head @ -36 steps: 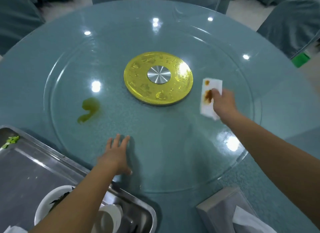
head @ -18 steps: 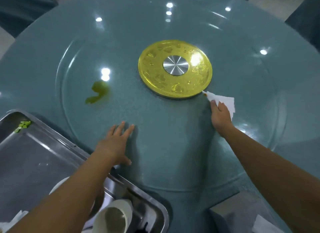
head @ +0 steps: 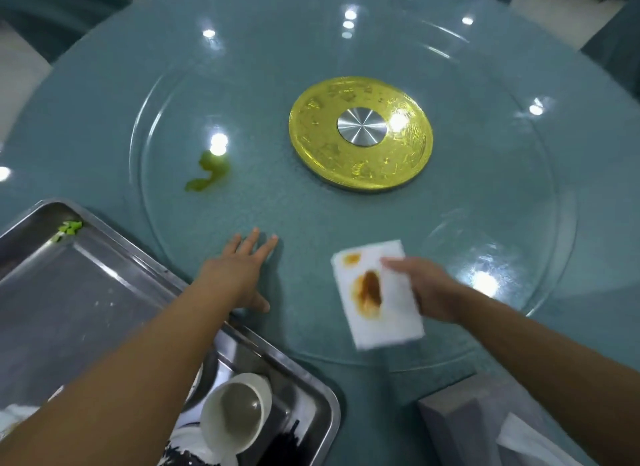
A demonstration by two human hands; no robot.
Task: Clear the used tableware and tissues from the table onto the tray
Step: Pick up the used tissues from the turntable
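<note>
Your right fingers pinch a tissue by its right edge. The thumb lies across the front of the sheet and the other fingers are hidden behind it. Your right hand holds the tissue over the near part of the glass turntable, between your two arms. Whether its lower edge touches the glass cannot be told.

The tissue is a white, roughly rectangular sheet, slightly blurred and turned face-up toward you. It has a dark brown streak with an orange halo near its middle and a smaller orange spot at its upper left corner.

Your left fingers are straight and a little spread. Your left hand rests palm-down on the near edge of the turntable with the thumb out to the side, and it holds nothing.

Just beside your left forearm, at the near left, a stainless steel tray sits on the round teal worktop. A white bowl lies tilted in its near corner among dark scraps, and a few green scraps sit in its far corner.

A green smear lies on the left of the glass, well apart from the tissue. A gold hub with a silver cap sits at the centre. A grey tissue box stands at the near right edge of the worktop.
</note>
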